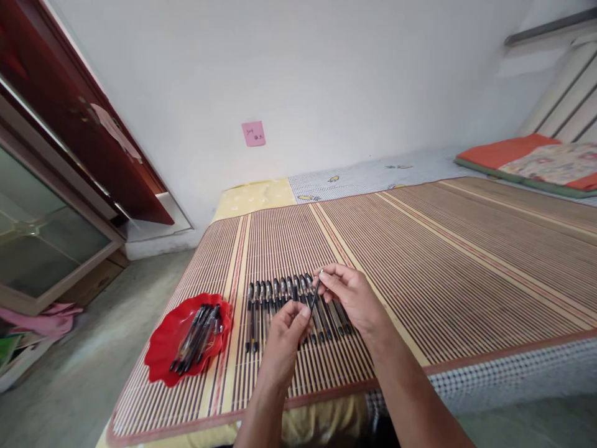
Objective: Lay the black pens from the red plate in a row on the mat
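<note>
My left hand (288, 326) and my right hand (349, 294) are closed close together above the mat. A slim dark pen (316, 295) slants between them, its lower end pinched by my left fingers and its upper end by my right. A short black piece (295, 293) stands up at my left fingers; I cannot tell whether it is a held cap or part of a pen behind. Under and behind my hands, a row of several capped black pens (254, 316) lies side by side, partly hidden. To the left, a red scalloped plate (158, 348) holds more black pens (196, 339).
A striped bamboo mat (396, 274) covers the bed, whose front edge is near me. Folded orange and floral bedding (527, 158) lies at the far right. A pink note (254, 134) is on the white wall. A dark red door (84, 112) and glass-panelled cabinet (41, 230) are at left.
</note>
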{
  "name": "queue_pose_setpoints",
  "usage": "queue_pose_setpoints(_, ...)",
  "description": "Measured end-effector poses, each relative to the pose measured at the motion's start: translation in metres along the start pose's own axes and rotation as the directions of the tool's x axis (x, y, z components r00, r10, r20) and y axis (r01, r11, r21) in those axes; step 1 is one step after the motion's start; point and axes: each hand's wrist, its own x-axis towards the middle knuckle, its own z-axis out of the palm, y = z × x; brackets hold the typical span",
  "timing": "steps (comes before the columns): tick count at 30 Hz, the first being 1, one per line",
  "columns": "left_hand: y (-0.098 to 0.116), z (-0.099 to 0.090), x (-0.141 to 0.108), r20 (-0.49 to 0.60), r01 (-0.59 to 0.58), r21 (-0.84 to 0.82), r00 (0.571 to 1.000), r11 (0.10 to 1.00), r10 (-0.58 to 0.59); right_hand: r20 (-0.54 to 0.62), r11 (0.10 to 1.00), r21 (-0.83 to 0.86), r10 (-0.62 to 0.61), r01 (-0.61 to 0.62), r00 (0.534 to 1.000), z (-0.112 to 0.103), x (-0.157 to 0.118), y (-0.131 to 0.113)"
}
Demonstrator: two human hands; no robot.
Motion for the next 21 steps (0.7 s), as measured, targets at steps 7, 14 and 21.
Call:
queue_pose_setpoints(7, 0.002, 0.011, -0.005, -0.078, -0.091, 0.211, 0.991, 0.973, 0.109, 0.013, 0.986, -0.146, 0.087, -0.084, 0.996, 0.018, -0.004, 0.014)
queue_pose_setpoints(14, 0.001, 0.009, -0.005, -0.086, -0.115, 0.3, 0.985, 0.947, 0.147, 0.036, 0.988, -0.113, 0.112, -0.107, 0.993, 0.027, -0.008, 0.012)
queue_pose_setpoints(21, -0.014, 0.007, -0.002, 0.029, -0.02, 0.16, 0.999, 0.987, 0.015, 0.034, 0.978, -0.182, 0.105, -0.097, 0.994, 0.02, -0.002, 0.024)
